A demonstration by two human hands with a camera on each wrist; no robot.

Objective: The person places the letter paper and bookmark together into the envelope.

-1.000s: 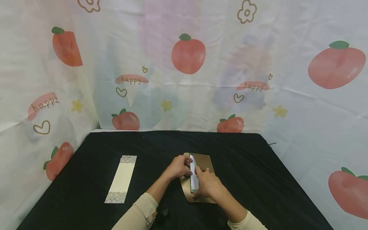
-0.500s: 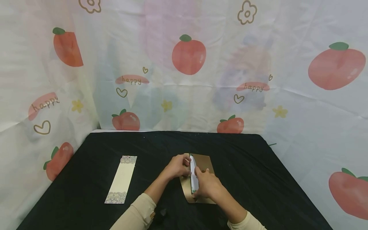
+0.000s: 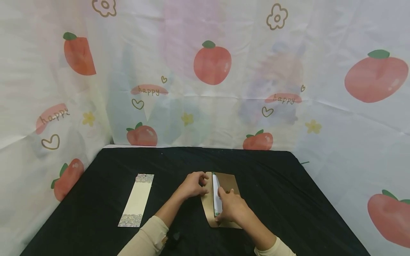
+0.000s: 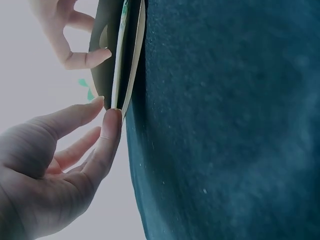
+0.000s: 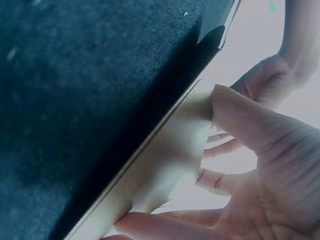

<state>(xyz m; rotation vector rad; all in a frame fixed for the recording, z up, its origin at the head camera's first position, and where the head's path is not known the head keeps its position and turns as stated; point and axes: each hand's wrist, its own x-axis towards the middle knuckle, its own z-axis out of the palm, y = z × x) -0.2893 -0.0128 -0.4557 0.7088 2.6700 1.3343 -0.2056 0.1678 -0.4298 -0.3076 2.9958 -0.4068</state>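
Note:
A tan paper envelope (image 3: 229, 180) lies on the black cloth, its mouth gaping in the left wrist view. Inside it shows a white card (image 3: 217, 199) with a green-patterned end. My right hand (image 3: 233, 206) grips the envelope's upper panel near the lower end, thumb on top; in the right wrist view its thumb and fingers spread along the panel's edge. At the envelope's left flap is my left hand (image 3: 193, 185), fingers loosely bent and thumb apart from them in the head view. In the left wrist view its fingertips (image 4: 112, 120) meet the end of the envelope.
A long cream card strip (image 3: 137, 201) with patterned ends lies left of my hands. A small dark object (image 3: 175, 236) sits by my left sleeve, too blurred to name. A printed curtain (image 3: 179, 71) encloses the black-covered table (image 3: 272, 167).
My left hand has slid left, off the white card's edge and onto the envelope's flap. My right hand keeps its place on the envelope. The head view has shifted slightly.

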